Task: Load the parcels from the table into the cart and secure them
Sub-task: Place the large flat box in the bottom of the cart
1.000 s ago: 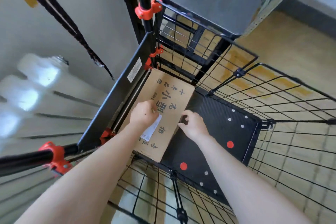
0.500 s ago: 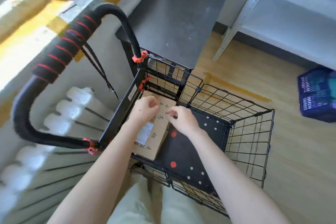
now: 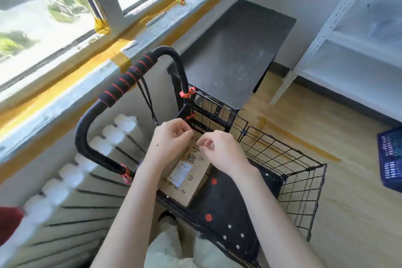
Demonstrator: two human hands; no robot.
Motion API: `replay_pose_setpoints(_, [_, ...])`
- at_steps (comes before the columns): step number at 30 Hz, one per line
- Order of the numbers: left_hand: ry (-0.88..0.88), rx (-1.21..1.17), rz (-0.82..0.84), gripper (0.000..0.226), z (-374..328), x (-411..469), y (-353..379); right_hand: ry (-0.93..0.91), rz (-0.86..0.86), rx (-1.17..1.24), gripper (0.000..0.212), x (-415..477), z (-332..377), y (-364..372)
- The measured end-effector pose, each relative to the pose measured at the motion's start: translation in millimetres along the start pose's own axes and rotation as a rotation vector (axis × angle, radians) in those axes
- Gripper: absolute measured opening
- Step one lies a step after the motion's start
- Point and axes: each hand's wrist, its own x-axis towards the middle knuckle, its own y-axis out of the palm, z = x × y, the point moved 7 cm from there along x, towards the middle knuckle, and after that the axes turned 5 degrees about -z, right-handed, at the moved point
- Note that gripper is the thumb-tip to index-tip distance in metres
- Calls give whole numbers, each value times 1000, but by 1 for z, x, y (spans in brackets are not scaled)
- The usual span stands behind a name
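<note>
Parcel point(image 3: 187, 172) is lying flat in the cart point(image 3: 287, 145), against its handle side, likely sparing room for more; left hand point(image 3: 171, 139) and right hand point(image 3: 219, 150) are hovering curled above, grasp impossible to tell.

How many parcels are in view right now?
1. The parcel lies in the cart on the handle side, its far end hidden by the left hand and right hand. None shows on the table.

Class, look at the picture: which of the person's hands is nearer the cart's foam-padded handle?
Left. The left hand hangs just right of the handle, above the cardboard box; the right hand lies beyond it, further right.
</note>
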Motion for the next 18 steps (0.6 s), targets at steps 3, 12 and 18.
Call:
replay_pose_setpoints(3, [-10, -5, -73, 11, -2, -11, -15, -78, 27, 12, 14, 1, 18, 1])
replay_pose_setpoints(12, [-34, 43, -303, 10, 13, -57, -75, -414, 180, 68, 20, -11, 94, 5])
replay_pose_setpoints(18, [-78, 0, -451, 11, 33, -117, -112, -548, 115, 60, 15, -44, 135, 21])
